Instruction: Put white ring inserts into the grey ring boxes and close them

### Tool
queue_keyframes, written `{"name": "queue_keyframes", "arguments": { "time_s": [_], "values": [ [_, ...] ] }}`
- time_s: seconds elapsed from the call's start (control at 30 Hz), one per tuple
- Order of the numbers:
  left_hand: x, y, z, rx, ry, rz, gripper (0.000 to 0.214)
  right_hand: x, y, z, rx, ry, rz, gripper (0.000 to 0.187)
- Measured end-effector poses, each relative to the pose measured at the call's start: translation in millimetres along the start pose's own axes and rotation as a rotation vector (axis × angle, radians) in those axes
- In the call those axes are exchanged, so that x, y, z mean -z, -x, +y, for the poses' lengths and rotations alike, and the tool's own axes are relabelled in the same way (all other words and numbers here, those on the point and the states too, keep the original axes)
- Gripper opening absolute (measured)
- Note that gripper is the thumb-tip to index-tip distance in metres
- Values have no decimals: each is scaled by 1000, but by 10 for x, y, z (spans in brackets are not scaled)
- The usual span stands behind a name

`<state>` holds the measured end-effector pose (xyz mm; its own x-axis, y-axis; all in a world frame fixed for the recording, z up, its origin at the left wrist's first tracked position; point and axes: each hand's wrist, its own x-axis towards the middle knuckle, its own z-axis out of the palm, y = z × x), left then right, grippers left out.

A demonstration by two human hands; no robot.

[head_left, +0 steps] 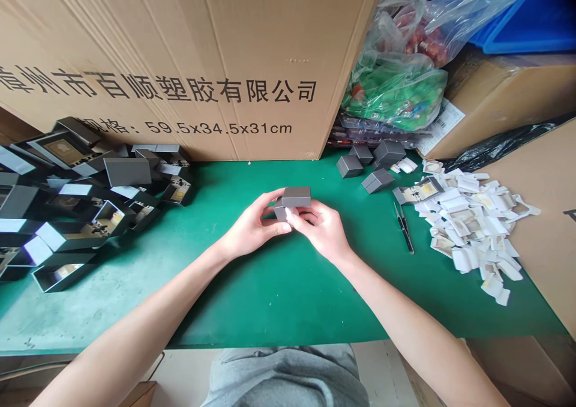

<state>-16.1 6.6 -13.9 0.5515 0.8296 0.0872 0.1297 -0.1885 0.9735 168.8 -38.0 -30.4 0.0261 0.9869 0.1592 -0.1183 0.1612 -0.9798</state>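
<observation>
where left hand meets right hand, grey box lies crosswise

Passage for the hands over the worktop is bounded by black boxes on the left, and by tweezers and paper scraps on the right.

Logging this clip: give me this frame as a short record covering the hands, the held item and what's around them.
left hand: gripping the small grey box
right hand: gripping the same box
surface: green work mat
left of hands: heap of open black boxes
right of hands: grey boxes, tweezers, pile of white paper pieces
behind: cardboard carton printed with Chinese text
</observation>
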Motion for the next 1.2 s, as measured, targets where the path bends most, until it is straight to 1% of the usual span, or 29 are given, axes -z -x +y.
{"name": "queue_keyframes", "arguments": {
  "time_s": [0.1, 0.2, 0.3, 0.4, 0.5, 0.63, 0.87, 0.97, 1.1, 1.2],
  "values": [
    [4, 4, 1, 20, 6, 9, 84, -10, 7, -15, -14, -22, 27, 38],
    [-3, 3, 5, 13, 19, 15, 84, -31, 23, -30, -5, -19, 80, 37],
    [-16, -2, 12, 2, 52, 20, 83, -61, 47, -31, 53, 0, 136, 32],
    [-24, -5, 12, -8, 63, 25, 82, -84, 72, -24, 115, 42, 159, 26],
    [-24, -5, 1, -20, 65, 32, 80, -84, 80, -15, 157, 72, 152, 23],
    [-22, -5, -17, -21, 80, 38, 80, -69, 66, 1, 160, 60, 140, 23],
    [-24, 7, 3, 45, 86, 56, 86, -57, 54, 58, 189, 71, 116, 24],
    [-28, 9, 48, 66, 75, 59, 84, -50, 42, 63, 216, 91, 111, 25],
    [-20, -7, 110, 27, 117, 78, 78, -42, 26, 44, 260, 111, 86, 24],
    [0, -21, 137, 1, 128, 101, 73, -35, 17, 46, 271, 109, 46, 28]
  ]
}}
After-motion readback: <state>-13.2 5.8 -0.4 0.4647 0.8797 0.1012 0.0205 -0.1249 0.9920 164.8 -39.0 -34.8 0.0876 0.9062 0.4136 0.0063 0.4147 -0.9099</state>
